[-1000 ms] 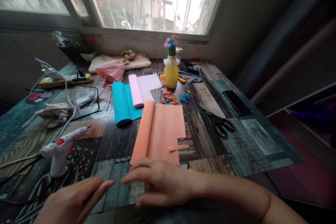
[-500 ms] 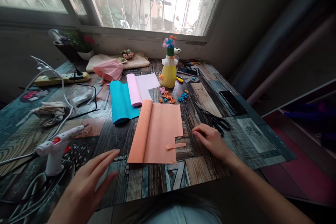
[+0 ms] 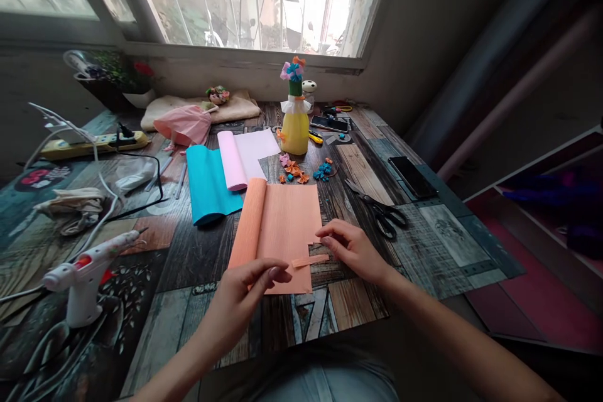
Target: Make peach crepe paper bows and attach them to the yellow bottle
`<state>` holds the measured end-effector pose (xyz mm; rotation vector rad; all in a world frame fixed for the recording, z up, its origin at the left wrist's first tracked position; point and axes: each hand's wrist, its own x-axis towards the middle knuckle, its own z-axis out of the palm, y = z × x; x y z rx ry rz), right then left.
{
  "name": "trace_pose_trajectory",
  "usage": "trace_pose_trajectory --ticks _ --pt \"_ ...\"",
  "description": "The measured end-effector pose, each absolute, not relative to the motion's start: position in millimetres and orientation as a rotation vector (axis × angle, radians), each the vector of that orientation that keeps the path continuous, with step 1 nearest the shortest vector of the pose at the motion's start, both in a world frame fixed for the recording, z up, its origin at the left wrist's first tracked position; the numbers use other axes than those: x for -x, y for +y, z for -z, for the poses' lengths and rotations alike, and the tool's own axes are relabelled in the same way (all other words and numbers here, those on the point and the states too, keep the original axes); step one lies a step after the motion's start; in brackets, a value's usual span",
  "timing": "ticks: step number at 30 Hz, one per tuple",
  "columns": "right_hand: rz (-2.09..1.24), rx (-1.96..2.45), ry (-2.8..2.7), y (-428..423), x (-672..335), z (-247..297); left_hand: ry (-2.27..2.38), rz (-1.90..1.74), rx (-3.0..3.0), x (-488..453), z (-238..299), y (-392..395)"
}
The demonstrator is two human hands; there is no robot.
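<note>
A partly unrolled sheet of orange crepe paper (image 3: 287, 213) lies in front of me, its roll along the left side. Across a notch at its lower right edge rests a short orange paper strip (image 3: 311, 260). My left hand (image 3: 257, 282) hovers over the sheet's lower part, fingers bent and loosely apart, fingertips just short of the strip's left end. Close to the strip's other end is my right hand (image 3: 353, 251), thumb and fingers slightly parted with nothing between them. Black scissors (image 3: 379, 210) lie beyond the right hand, blades partly spread.
Blue (image 3: 211, 182) and pink crepe rolls (image 3: 232, 160) lie behind the orange one. Small paper flowers (image 3: 294, 169) sit near a yellow decorated bottle (image 3: 295, 129). A white glue gun (image 3: 85, 276) with cords stands left. A phone (image 3: 412, 176) lies right.
My left hand has moved right, from beside the orange paper to over it. My right hand has shifted left, away from the scissors toward the strip. The view has turned slightly right.
</note>
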<state>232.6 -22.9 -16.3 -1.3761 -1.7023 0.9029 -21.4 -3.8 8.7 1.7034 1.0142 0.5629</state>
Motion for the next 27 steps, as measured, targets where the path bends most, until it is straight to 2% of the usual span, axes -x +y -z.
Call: trace_pose_trajectory --ticks 5,9,16,21,27 --pt "-1.266 1.081 -1.693 -23 -196 4 0.943 -0.540 -1.425 7 -15 0" --pt "-1.157 1.080 -1.772 -21 -187 3 1.096 -0.587 -1.531 26 -22 3" --pt "-0.999 1.318 -1.623 -30 -234 14 1.843 -0.780 -2.285 98 -9 14" --pt "-0.805 1.541 -1.436 -36 -288 17 1.509 -0.692 -2.491 112 9 22" --pt "-0.755 1.652 -1.554 -31 -314 21 1.470 -0.770 -2.627 93 1 24"
